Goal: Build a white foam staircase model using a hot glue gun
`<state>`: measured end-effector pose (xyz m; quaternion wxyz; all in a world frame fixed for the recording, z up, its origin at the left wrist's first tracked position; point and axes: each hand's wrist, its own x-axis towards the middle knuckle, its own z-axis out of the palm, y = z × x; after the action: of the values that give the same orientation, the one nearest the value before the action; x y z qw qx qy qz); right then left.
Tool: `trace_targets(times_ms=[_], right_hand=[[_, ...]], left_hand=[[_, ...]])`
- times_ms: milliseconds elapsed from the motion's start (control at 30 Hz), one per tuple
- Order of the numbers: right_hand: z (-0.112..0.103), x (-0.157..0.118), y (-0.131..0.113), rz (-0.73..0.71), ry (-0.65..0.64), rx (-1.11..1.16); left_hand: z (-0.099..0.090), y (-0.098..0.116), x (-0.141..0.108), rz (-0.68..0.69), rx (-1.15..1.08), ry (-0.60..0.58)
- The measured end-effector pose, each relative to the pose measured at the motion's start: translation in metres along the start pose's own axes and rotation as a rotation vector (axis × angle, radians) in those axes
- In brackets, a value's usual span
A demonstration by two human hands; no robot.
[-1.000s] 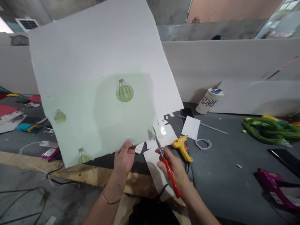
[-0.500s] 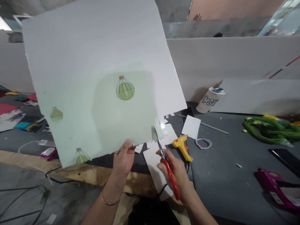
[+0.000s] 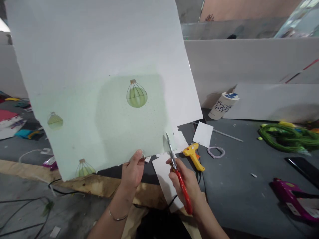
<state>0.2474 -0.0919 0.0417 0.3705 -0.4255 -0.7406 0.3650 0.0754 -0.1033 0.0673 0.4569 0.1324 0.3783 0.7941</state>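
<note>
A large sheet of white and pale green card, printed with green balloon shapes, fills the left and middle of the head view. My left hand pinches its lower edge between thumb and fingers, holding it raised and tilted above the table. In my right hand is a pair of red-handled scissors, fingers wrapped round the grips. Their blades meet the card's lower right corner, where the edge is ragged. One blade shows in front of the card; the other is hidden.
On the grey table lie a yellow glue gun, a lilac ring, white card offcuts, green cord, a black phone and a magenta tool. A white cup stands by the white partition.
The card has come closer and its right edge has shifted slightly right. Both hands and the scissors have moved a little right with it.
</note>
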Motion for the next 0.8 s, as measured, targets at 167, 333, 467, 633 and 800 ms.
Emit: trace_targets(times_ms=[167, 333, 467, 633, 800], right_hand=[[-0.0002, -0.0001, -0.001, -0.005, 0.021, -0.007], [0.0012, -0.0003, -0.0011, -0.008, 0.036, 0.01], [0.0026, 0.0004, -0.003, -0.014, 0.01, 0.064], [0.001, 0.0027, -0.0057, -0.021, 0.024, 0.054], [0.0001, 0.0021, -0.0061, -0.028, 0.058, 0.024]], left_hand=[[0.0016, -0.0002, -0.0013, 0.042, -0.016, 0.041], [0.0028, 0.0, -0.0014, 0.038, -0.038, 0.047], [0.0009, -0.0004, -0.0019, 0.018, -0.024, 0.028], [-0.0018, -0.003, -0.0042, 0.048, -0.016, 0.054], [-0.0016, -0.0048, -0.0064, 0.034, -0.015, 0.031]])
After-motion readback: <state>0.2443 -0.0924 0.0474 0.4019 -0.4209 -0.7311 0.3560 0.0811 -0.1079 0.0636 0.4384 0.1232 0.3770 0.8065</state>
